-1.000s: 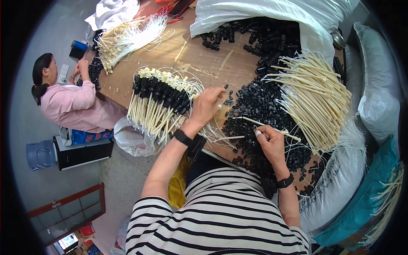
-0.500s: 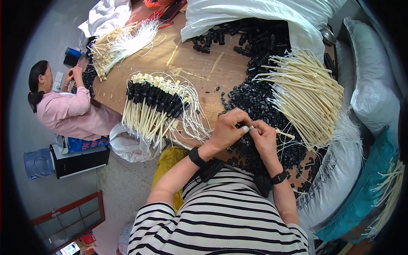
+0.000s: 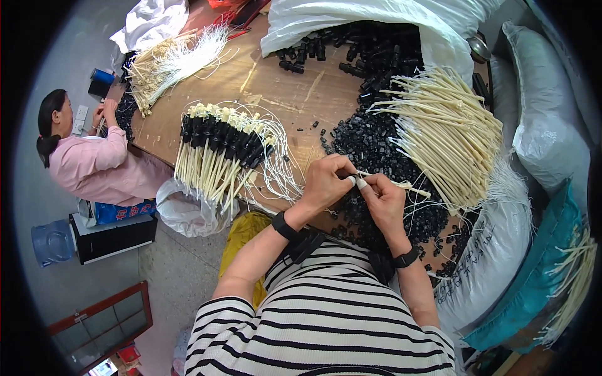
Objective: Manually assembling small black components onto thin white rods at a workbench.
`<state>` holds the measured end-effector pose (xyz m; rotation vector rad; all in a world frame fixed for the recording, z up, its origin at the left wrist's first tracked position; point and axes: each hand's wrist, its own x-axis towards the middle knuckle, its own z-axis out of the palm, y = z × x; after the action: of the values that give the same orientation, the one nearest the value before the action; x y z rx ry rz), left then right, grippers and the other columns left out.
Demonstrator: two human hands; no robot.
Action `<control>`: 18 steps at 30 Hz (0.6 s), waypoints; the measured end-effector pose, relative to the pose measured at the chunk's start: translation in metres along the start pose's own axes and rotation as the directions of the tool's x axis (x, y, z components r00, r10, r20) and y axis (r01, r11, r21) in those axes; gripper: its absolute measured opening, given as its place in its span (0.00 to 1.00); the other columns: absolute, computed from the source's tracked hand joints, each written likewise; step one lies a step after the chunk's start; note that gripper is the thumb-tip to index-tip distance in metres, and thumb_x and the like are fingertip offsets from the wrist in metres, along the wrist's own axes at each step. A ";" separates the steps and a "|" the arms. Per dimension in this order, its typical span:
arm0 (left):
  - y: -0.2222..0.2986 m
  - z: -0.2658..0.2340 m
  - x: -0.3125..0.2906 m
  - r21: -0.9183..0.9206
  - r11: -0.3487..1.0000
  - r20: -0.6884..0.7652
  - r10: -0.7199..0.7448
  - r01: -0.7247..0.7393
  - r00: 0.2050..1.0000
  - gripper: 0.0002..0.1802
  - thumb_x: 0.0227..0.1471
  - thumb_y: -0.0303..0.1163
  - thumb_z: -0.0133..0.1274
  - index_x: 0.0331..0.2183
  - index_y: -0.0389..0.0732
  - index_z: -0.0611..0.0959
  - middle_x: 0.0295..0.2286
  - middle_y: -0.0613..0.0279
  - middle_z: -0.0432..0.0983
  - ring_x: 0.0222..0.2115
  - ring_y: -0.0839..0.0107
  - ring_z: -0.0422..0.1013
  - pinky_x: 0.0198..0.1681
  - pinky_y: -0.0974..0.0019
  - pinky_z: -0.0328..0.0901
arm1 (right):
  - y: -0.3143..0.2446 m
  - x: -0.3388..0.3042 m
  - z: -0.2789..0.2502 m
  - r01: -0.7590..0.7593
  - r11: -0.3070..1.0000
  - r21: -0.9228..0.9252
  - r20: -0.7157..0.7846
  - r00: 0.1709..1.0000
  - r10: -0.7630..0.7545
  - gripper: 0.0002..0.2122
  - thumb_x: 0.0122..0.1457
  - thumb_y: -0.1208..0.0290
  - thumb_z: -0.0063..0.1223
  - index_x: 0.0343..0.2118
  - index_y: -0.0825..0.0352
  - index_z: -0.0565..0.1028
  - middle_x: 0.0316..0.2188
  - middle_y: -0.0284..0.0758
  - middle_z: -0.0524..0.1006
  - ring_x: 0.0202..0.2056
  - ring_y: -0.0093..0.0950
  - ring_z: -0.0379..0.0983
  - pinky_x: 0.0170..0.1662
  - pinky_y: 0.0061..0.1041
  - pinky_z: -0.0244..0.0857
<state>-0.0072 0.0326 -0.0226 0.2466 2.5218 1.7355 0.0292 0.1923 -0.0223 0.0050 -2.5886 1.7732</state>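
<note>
Over the heap of small black plastic parts point(image 3: 359, 141), my left hand point(image 3: 327, 183) and my right hand point(image 3: 385, 202) meet fingertip to fingertip. Both are closed in a pinch, with white coverings on the digits where they meet. A thin cream-coloured tube with a white wire point(image 3: 412, 188) runs through the right hand's grip, its end sticking out to the right. Whatever the left fingertips pinch is too small to make out. Left of my hands lies a row of cream tubes with black sleeves point(image 3: 216, 141) and white wires. A bundle of plain cream tubes point(image 3: 445, 138) rests on the heap's right side.
A white sack point(image 3: 351, 14) spills larger black fittings point(image 3: 382, 59) at the back. Another bundle with white wires point(image 3: 169, 62) lies at the far left, near a co-worker in pink point(image 3: 94, 150). Stuffed sacks point(image 3: 545, 119) crowd the right side of the wooden table point(image 3: 276, 81).
My hands stay together, and the fingertips have shifted slightly left. More of the thin tube or wire shows between them. The whole view has moved a little.
</note>
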 end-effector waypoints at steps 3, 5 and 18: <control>0.005 -0.005 0.000 0.055 0.995 -0.037 0.083 -0.081 0.996 0.06 0.35 0.22 0.57 0.23 0.34 0.80 0.20 0.61 0.73 0.24 0.71 0.70 0.28 0.69 0.64 | -0.005 0.001 -0.006 -0.253 0.875 0.412 0.164 0.966 0.202 0.05 0.56 0.74 0.58 0.31 0.70 0.77 0.14 0.20 0.67 0.17 0.08 0.58 0.20 0.14 0.49; 0.004 -0.007 0.002 0.070 0.986 -0.043 0.157 -0.154 0.987 0.06 0.33 0.22 0.57 0.22 0.35 0.79 0.20 0.61 0.72 0.24 0.69 0.69 0.28 0.68 0.63 | -0.005 0.001 -0.007 -0.267 0.877 0.400 0.179 0.961 0.210 0.04 0.56 0.76 0.57 0.32 0.71 0.76 0.16 0.18 0.67 0.17 0.07 0.56 0.20 0.13 0.47; 0.014 -0.010 0.006 0.276 0.878 -0.039 0.417 -0.391 0.908 0.07 0.28 0.22 0.56 0.18 0.37 0.74 0.18 0.61 0.68 0.25 0.62 0.66 0.28 0.64 0.61 | -0.006 -0.001 -0.014 -0.137 0.931 0.339 0.164 0.983 0.085 0.03 0.54 0.80 0.55 0.31 0.71 0.77 0.14 0.17 0.63 0.16 0.07 0.52 0.20 0.13 0.44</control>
<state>-0.0132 0.0294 -0.0053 0.7782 2.9387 1.5476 0.0304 0.2027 -0.0113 -0.0110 -2.3646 2.3364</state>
